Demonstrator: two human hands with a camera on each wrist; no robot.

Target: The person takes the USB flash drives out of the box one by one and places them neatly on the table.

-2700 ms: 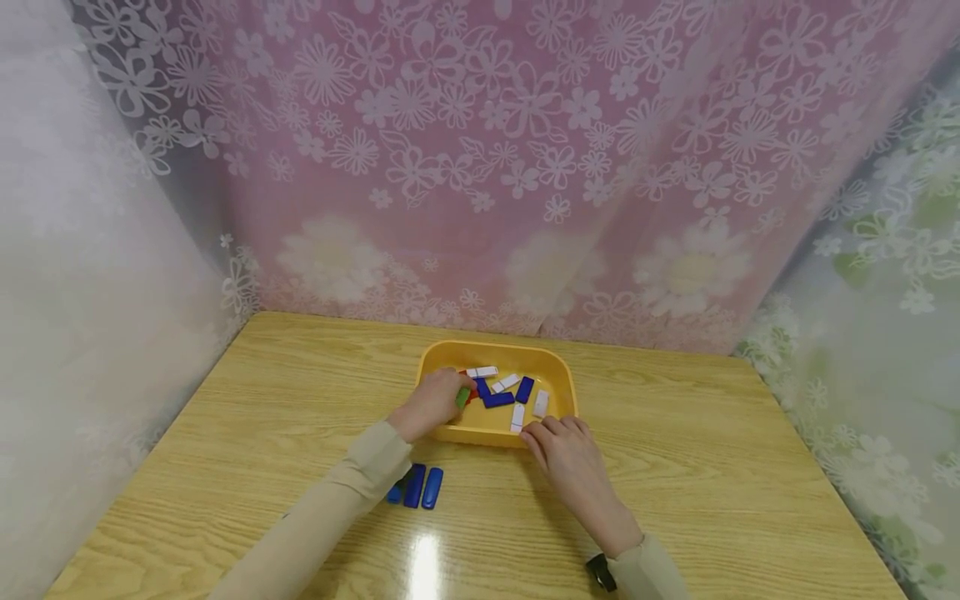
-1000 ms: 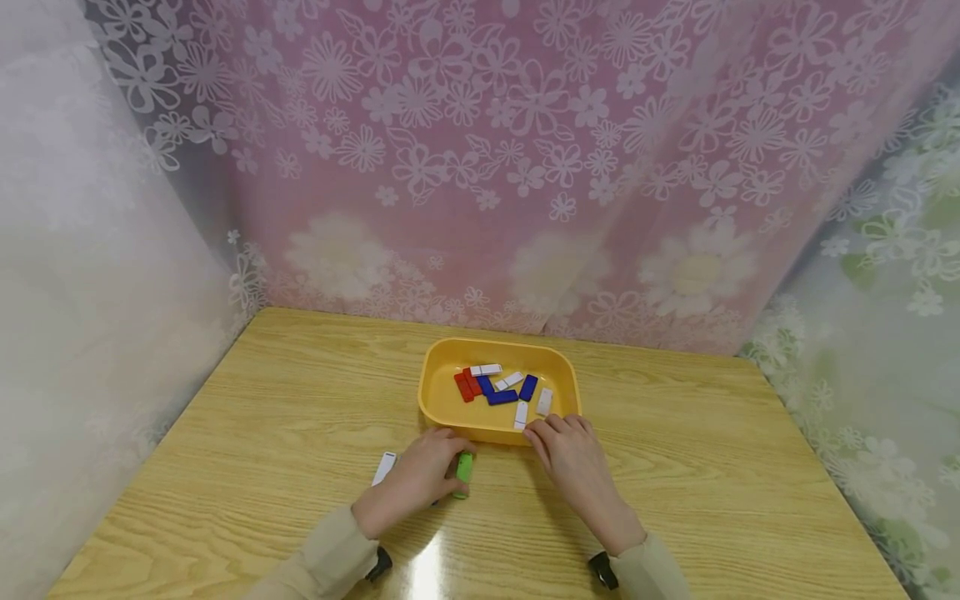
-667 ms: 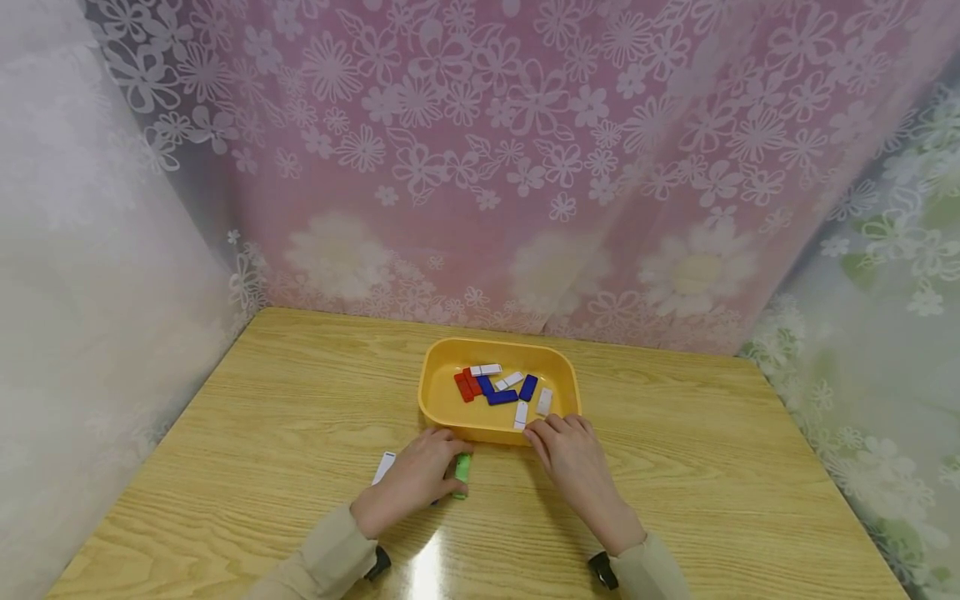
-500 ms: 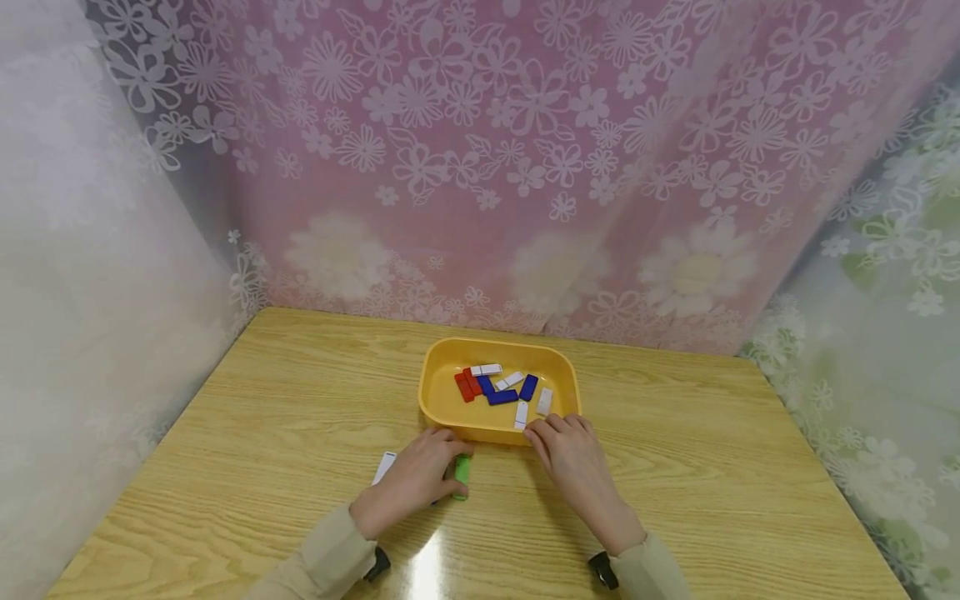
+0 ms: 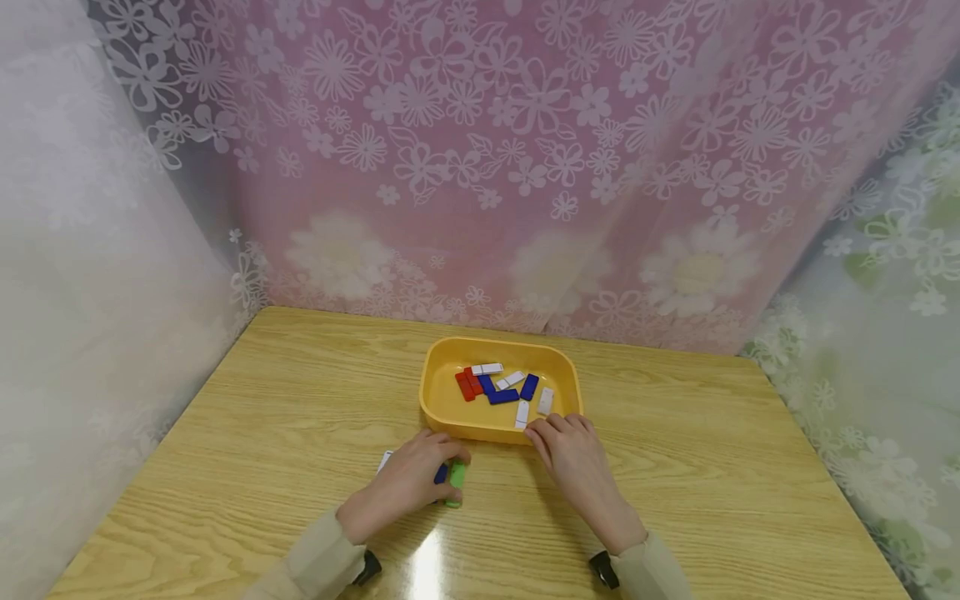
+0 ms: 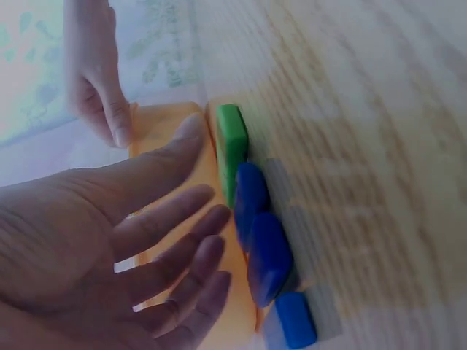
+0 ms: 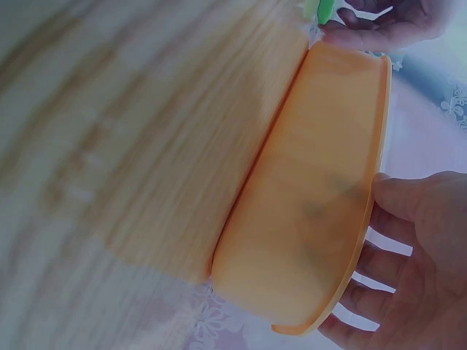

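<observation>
Here's the left hand [image 5: 412, 473], thumb and index finger set wide around the ends of a green piece [image 5: 458, 479] at three o'clock; the left wrist view gives me lightly bent fingers, well spread, and whether any of them touch the green I can't tell. And look, it's shifted! Half a second ago that green piece lay a shade further toward three o'clock; now it and the hand sit closer to nine, and a dark blue piece [image 5: 440, 475] peeps through the gap between thumb and finger. As I judge it, the green is being lined up with the blues: the left wrist view has two dark blue pieces [image 6: 252, 195] and a brighter blue piece [image 6: 295, 321] running on from it in a row. At the hand's ten o'clock, a white piece [image 5: 385, 459] pokes out. Out to one o'clock waits the yellow tray [image 5: 480, 433], unmoved, the right hand [image 5: 573, 458] gripping its rim at the tray's four o'clock. Inside, red pieces [image 5: 465, 386] lie at nine, with white and dark blue ones scattered toward three. Beyond, at twelve, hangs a flowered pink cloth [image 5: 480, 167]. Any lettering? Thin dark lines cross some white pieces, but there's no brand or word I can read.
</observation>
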